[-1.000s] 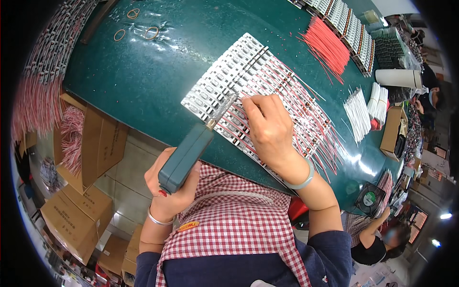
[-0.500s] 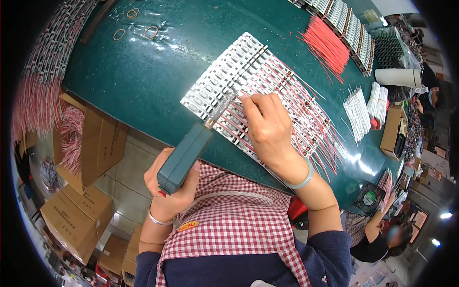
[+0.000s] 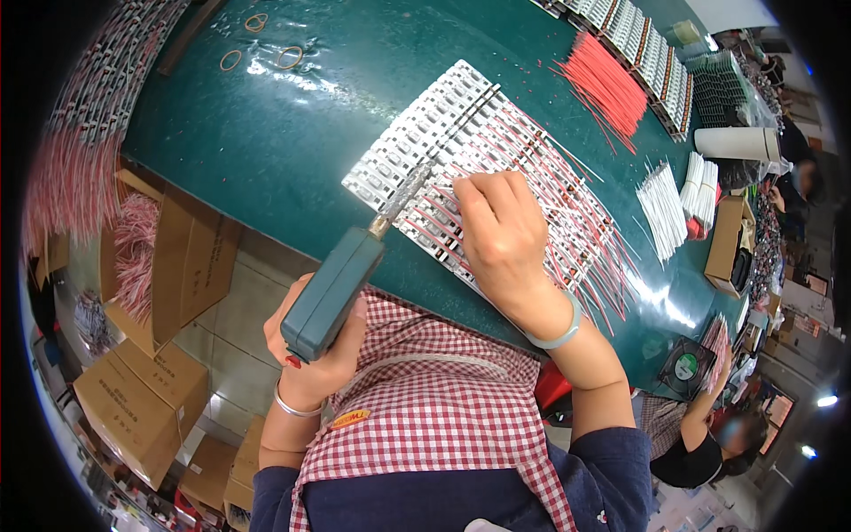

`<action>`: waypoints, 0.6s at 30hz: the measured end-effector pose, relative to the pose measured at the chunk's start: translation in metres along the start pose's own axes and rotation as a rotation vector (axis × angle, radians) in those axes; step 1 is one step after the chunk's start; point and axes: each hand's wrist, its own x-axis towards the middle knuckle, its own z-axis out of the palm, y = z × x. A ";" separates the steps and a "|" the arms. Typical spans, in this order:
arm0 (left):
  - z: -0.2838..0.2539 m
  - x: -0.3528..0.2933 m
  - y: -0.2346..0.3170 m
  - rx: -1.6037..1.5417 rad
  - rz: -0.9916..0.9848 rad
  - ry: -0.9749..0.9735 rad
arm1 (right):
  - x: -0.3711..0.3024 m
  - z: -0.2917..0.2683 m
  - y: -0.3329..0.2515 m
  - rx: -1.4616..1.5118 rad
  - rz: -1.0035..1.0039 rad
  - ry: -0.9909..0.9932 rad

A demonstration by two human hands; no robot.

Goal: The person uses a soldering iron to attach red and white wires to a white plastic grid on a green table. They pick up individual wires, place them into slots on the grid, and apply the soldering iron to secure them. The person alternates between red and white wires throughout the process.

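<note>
My left hand (image 3: 312, 341) is wrapped around a green soldering gun (image 3: 330, 293). Its long metal barrel slants away to the right, the tip over a panel of white circuit boards (image 3: 403, 133) joined in rows. Red and white wires (image 3: 585, 226) run from the panel's right part toward the right. Close to the tip, my right hand (image 3: 503, 232) is closed in a pinch above the boards; what looks like a thin red wire is at its fingertips, which are partly hidden by the knuckles.
Rubber bands (image 3: 290, 57) lie at the upper left of the green table (image 3: 257, 151). Red wires (image 3: 603, 84), white wires (image 3: 660, 213) and stacked board panels (image 3: 638, 44) stand right. Cartons (image 3: 146, 403) are below left. A small fan (image 3: 685, 367) and another person (image 3: 709, 443) are lower right.
The soldering gun and my left hand have shifted slightly left and down. My right hand has moved a little to the right, still pinched. The table and boards are slightly shifted in view.
</note>
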 end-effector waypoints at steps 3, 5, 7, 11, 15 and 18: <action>-0.001 -0.002 -0.002 -0.021 -0.009 0.001 | -0.002 0.000 -0.005 0.024 0.012 0.002; 0.000 -0.004 -0.003 -0.022 -0.019 -0.006 | -0.005 0.002 -0.007 0.027 0.032 -0.011; -0.001 -0.005 -0.004 -0.030 -0.022 -0.006 | -0.006 0.002 -0.009 0.028 0.040 -0.022; -0.001 -0.007 -0.007 -0.032 -0.012 -0.022 | -0.006 0.004 -0.009 0.002 0.019 -0.036; 0.003 -0.007 -0.010 -0.030 0.001 -0.025 | -0.008 0.007 -0.007 -0.014 0.006 -0.034; 0.004 -0.005 -0.009 -0.021 -0.014 -0.034 | -0.007 0.007 -0.008 -0.022 -0.002 -0.038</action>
